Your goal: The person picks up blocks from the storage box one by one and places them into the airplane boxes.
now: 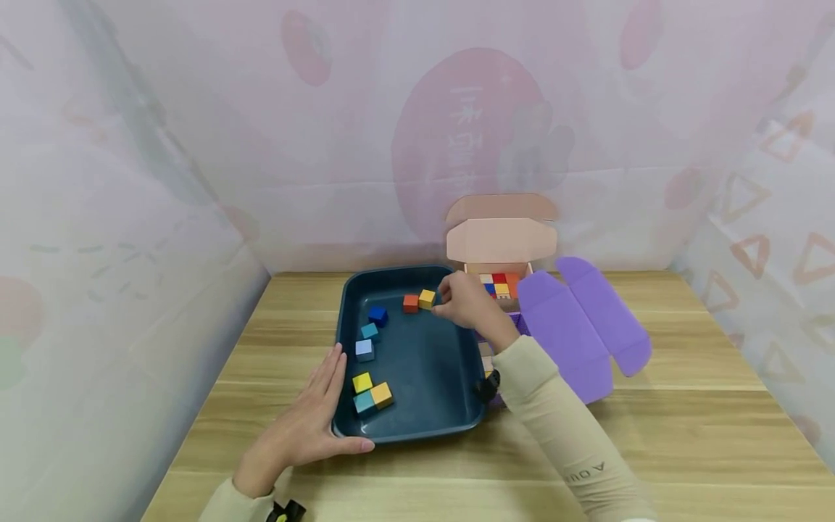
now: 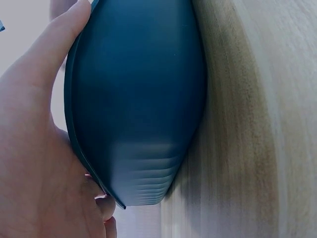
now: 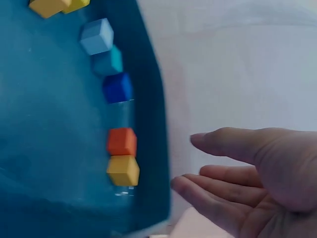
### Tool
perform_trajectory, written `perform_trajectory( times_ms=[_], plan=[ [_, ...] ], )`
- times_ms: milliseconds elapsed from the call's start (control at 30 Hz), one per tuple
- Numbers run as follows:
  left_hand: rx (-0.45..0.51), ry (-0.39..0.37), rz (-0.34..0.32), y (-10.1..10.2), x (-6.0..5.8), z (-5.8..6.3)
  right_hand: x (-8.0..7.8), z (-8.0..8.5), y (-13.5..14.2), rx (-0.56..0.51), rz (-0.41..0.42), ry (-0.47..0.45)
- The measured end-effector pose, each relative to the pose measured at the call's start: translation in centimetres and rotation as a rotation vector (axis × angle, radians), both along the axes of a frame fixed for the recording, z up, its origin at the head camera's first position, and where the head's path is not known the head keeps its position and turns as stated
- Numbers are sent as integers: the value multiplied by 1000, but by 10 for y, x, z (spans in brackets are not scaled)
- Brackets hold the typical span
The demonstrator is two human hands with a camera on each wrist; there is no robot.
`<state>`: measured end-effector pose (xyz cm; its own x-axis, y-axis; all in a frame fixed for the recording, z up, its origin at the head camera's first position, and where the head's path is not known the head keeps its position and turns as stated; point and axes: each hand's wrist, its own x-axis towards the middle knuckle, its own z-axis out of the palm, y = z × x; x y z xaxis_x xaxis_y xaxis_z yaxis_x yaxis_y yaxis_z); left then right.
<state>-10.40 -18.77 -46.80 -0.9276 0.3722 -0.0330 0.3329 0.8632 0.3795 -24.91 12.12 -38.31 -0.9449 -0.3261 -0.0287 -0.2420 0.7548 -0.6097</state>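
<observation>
A dark blue tray (image 1: 430, 377) holds several small cubes. Along its left side lie a dark blue cube (image 1: 377, 315), a teal cube (image 1: 370, 332) and a pale blue cube (image 1: 364, 351). My left hand (image 1: 306, 413) rests against the tray's near left corner, fingers straight along the left rim and thumb at the front rim. Over the tray's far right part is my right hand (image 1: 466, 299), close beside a yellow-orange cube (image 1: 427, 299) that touches a red-orange cube (image 1: 410, 304). The right wrist view shows the thumb and fingers (image 3: 218, 198) apart with nothing between them.
Right of the tray stands an open cardboard box (image 1: 502, 243) with coloured blocks (image 1: 501, 288) inside. A purple box with its lid (image 1: 574, 333) spread out is nearer, partly behind the right arm. A yellow cube (image 1: 362, 383) lies near the tray's front left. Cloth walls (image 1: 339, 145) surround the wooden table (image 1: 685, 435).
</observation>
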Motion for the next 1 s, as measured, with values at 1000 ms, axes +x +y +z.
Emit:
perform_trajectory(
  times_ms=[1000],
  plan=[
    [10,-28,-6,1,1,-1,-60,-76,-37,149,-167,2]
  ],
)
